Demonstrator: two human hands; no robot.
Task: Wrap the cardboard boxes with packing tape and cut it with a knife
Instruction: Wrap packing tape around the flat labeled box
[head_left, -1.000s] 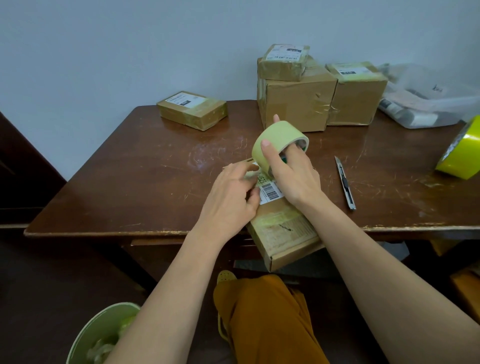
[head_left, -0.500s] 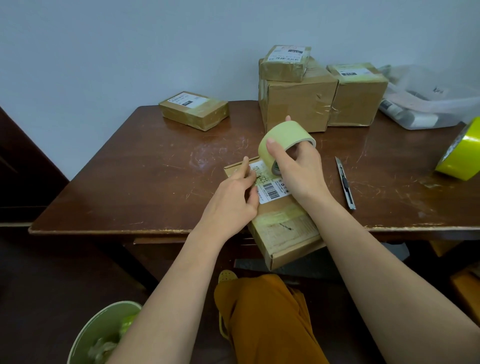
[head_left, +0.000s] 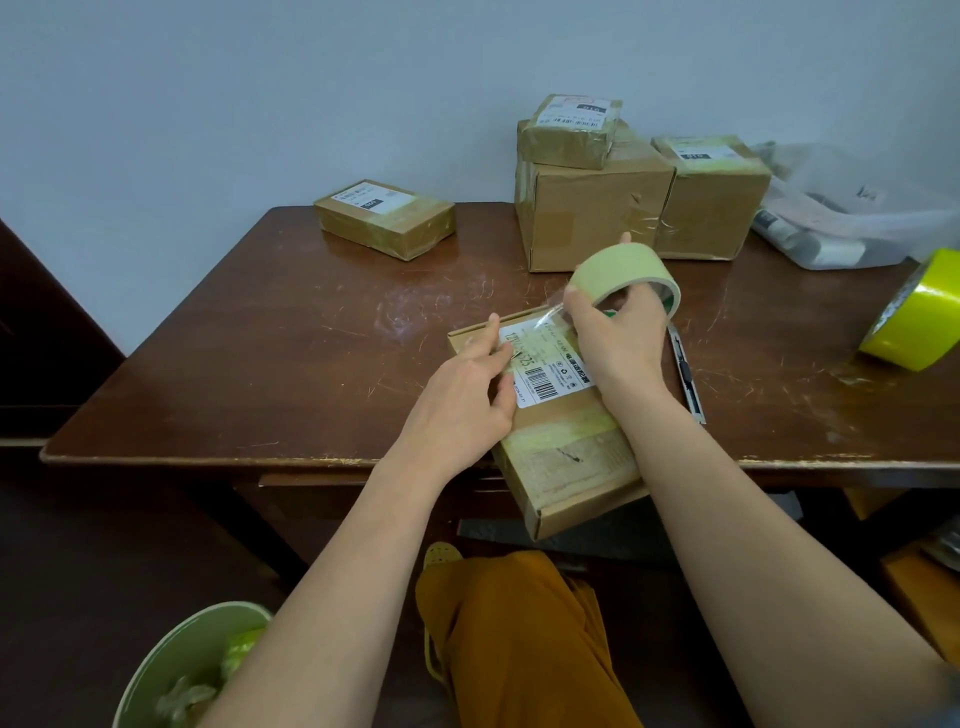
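A flat cardboard box (head_left: 556, 415) is laid across the near edge of the wooden table (head_left: 260, 364), its near end overhanging the edge. A white shipping label (head_left: 548, 366) with a barcode is stuck on its top face, and a band of pale tape is already seen across the box nearer the person.

The left hand (head_left: 467, 400) is rested on the left part of the box top, fingers fairly straight, fingertips pressed at the label's left edge. Nothing is gripped by it.

The right hand (head_left: 618, 338) is clamped on a roll of packing tape (head_left: 623, 275): thumb on the outer face, fingers through the core. The roll is held just above the far end of the box, tilted. A clear strip of tape is seen pulled from the roll down to the box top near the label.

A utility knife (head_left: 688, 379) is laid flat on the table just right of the right wrist, untouched, partly hidden by the wrist.

Three taped boxes are grouped at the back: a large box (head_left: 587, 218), a small box (head_left: 569, 130) stacked on it, and a medium box (head_left: 711, 197) touching its right side. A separate flat box (head_left: 384, 218) is set at the back left, well apart from the group. A bright yellow tape roll (head_left: 919, 317) is seen at the right edge. A clear plastic bag (head_left: 831, 218) is laid behind it. A green bin (head_left: 156, 675) is on the floor, lower left.
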